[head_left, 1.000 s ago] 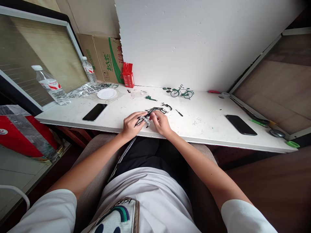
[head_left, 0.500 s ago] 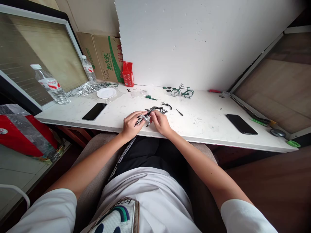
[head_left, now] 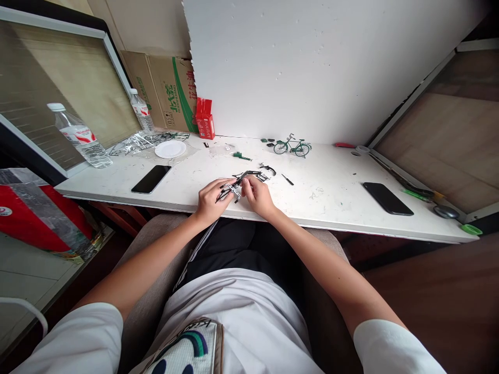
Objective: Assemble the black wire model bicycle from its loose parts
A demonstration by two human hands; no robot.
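Near the table's front edge, both hands are closed on a small black and silver model bicycle [head_left: 235, 190], partly covered by the fingers. My left hand [head_left: 210, 200] grips its left side, by the silver handlebar-like part. Thumb and fingers of my right hand [head_left: 257, 196] pinch it from the right, near the middle of the black frame. Just beyond the right fingers lies a curved black part [head_left: 268, 169]. A thin black stick-like piece [head_left: 287, 179] rests to the right. Farther back is a small green piece [head_left: 241, 156].
A finished-looking green model bicycle [head_left: 292, 147] stands at the back. Two phones lie on the table, one left [head_left: 151, 178] and one right [head_left: 388, 198]. At the left are a white paper plate [head_left: 170, 149], water bottles [head_left: 83, 136], a red box [head_left: 205, 119] and a carton [head_left: 166, 93].
Almost nothing differs. Both hands keep the same hold on the black model bicycle, and the view has shifted very slightly.
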